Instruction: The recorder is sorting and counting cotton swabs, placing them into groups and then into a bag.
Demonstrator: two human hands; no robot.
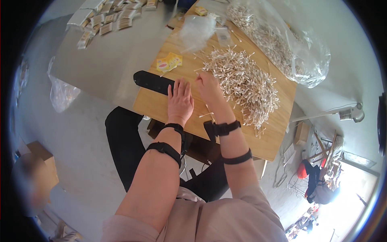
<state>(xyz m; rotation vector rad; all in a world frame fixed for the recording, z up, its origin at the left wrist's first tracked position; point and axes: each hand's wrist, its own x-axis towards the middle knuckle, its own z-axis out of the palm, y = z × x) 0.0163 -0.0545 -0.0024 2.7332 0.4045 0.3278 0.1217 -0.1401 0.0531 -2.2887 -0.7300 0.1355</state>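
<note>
My left hand (pixel 180 101) lies on the wooden table with its fingers stretched out. Its thumb side meets the right end of a flat black strip with a rounded far end (pixel 153 82). Just to the right, my right hand (pixel 209 88) is closed, its fingers curled in at the left edge of a big heap of cotton swabs (pixel 246 82). Whatever those fingers hold, if anything, is hidden. Beyond the black strip lie small yellow printed cards (pixel 169 61). A few loose swabs are scattered around the heap.
A large clear bag of cotton swabs (pixel 278 48) lies along the table's far right edge. Crumpled clear plastic (pixel 196 31) and a small clear bag (pixel 223 37) sit at the back. On a grey table (pixel 109 52) at the left are several packed bundles (pixel 125 19). A lamp (pixel 351 113) stands at right.
</note>
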